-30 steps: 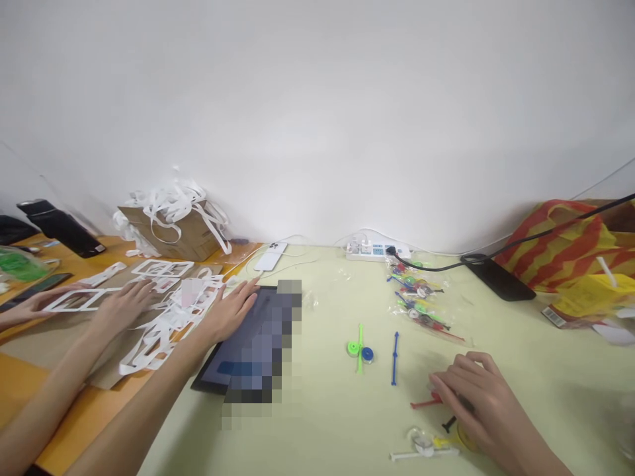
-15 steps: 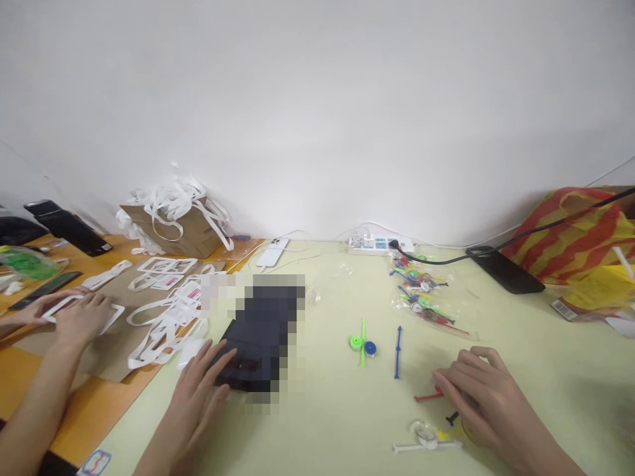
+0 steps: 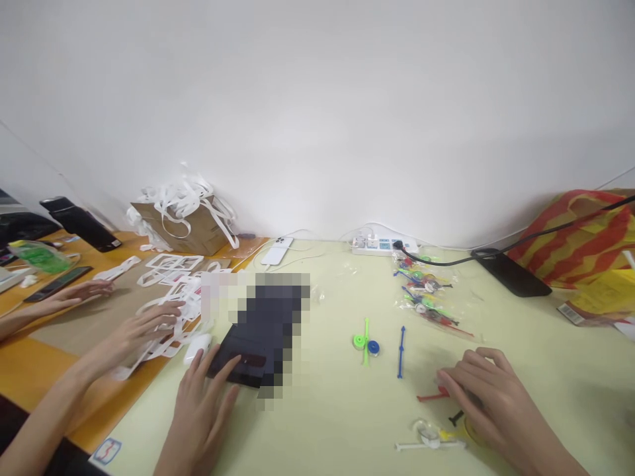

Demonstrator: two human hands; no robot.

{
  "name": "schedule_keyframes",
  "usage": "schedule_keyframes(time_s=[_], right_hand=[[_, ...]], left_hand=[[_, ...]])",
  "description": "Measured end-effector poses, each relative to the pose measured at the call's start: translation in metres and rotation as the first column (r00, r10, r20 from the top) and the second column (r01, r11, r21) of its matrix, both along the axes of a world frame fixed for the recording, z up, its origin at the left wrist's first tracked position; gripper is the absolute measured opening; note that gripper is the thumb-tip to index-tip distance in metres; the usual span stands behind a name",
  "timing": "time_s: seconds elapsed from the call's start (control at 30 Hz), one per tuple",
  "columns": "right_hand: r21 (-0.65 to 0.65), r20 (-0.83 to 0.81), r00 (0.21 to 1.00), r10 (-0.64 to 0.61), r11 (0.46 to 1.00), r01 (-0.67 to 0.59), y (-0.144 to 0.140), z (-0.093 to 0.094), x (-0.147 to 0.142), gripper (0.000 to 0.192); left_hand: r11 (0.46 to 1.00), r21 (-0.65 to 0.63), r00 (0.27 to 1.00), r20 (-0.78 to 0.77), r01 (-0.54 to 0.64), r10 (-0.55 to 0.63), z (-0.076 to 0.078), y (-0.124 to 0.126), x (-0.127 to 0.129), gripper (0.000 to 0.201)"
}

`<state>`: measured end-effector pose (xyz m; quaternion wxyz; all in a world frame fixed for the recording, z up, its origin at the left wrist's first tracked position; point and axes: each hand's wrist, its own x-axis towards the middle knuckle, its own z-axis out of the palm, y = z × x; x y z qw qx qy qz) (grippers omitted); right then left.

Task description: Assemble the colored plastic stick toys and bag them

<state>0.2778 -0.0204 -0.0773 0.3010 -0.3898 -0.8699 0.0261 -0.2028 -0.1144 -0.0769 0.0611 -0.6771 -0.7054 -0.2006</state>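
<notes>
Change: left hand (image 3: pixel 203 403) has drawn nearer on the tablet (image 3: pixel 258 337) | right hand (image 3: pixel 483 396): fingers curled narrow over small toy parts, red stick (image 3: pixel 429 397) just left, lying crosswise | tablet mid-surface (image 3: pixel 317 423), long axis away.

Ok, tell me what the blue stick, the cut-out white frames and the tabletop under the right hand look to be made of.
Blue stick: likely moulded plastic, thin, rigid, saturated colour. White frames: apparently paper or thin card, flat, matte, some strips curling. Tabletop: smooth pale yellow-green surface, possibly laminate; faint sheen only, so uncertain. The right hand rests on it over small coloured parts.
</notes>
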Motion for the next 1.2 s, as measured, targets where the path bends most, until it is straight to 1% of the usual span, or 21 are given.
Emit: schedule_keyframes(time_s=[0.1, 0.2, 0.33, 0.53, 0.67, 0.83, 0.93, 1.0, 1.07, 1.1, 1.2], right_hand=[[-0.003, 0.003, 1.0, 0.0, 1.0, 0.0, 0.0, 0.0, 0.0, 0.024], [-0.007, 0.005, 1.0, 0.01, 1.0, -0.01, 0.0, 0.001, 0.001, 0.025], [-0.008, 0.004, 1.0, 0.009, 1.0, -0.009, 0.0, 0.001, 0.0, 0.024], [-0.038, -0.01, 1.0, 0.001, 0.999, -0.001, -0.002, 0.0, 0.0, 0.025], [-0.054, -0.018, 1.0, 0.001, 0.999, -0.002, -0.004, 0.001, -0.001, 0.023], [-0.029, -0.023, 1.0, 0.006, 1.0, -0.006, -0.003, 0.001, -0.001, 0.024], [-0.014, -0.028, 1.0, -0.003, 1.0, 0.003, -0.003, 0.002, -0.001, 0.024], [-0.012, -0.032, 0.999, -0.02, 1.0, 0.019, -0.003, 0.003, 0.0, 0.022], [-0.012, -0.031, 0.999, -0.028, 1.0, 0.028, -0.002, 0.002, 0.001, 0.022], [-0.01, -0.027, 0.999, -0.03, 1.0, 0.029, 0.0, 0.002, 0.002, 0.021], [0.016, -0.008, 0.999, -0.037, 0.999, 0.037, 0.004, -0.001, 0.006, 0.022]], left_hand=[[1.0, 0.002, 0.998, -0.065, 0.007, -0.007, -0.002, -0.002, -0.002, 0.043], [1.0, 0.013, 0.995, -0.096, -0.003, 0.004, -0.003, -0.002, 0.0, 0.044], [0.999, -0.033, 0.993, -0.121, -0.017, 0.013, -0.004, -0.001, 0.004, 0.044], [0.999, 0.02, 0.996, -0.09, -0.028, 0.03, -0.009, -0.001, 0.002, 0.051], [1.0, 0.005, 0.996, -0.082, -0.024, 0.025, -0.01, -0.001, 0.002, 0.05], [1.0, 0.026, 0.997, -0.071, -0.007, 0.009, -0.008, -0.002, 0.003, 0.051], [0.999, 0.048, 0.998, -0.057, 0.006, -0.003, -0.003, -0.002, 0.003, 0.05], [0.996, 0.082, 0.998, -0.054, 0.043, -0.039, 0.003, -0.003, 0.008, 0.048], [0.98, 0.15, 0.991, -0.04, 0.13, -0.125, 0.009, -0.004, 0.02, 0.044], [0.966, 0.185, 0.984, -0.02, 0.179, -0.178, 0.013, -0.004, 0.031, 0.042], [0.883, 0.286, 0.916, 0.044, 0.371, -0.399, 0.025, 0.002, 0.079, 0.037]])
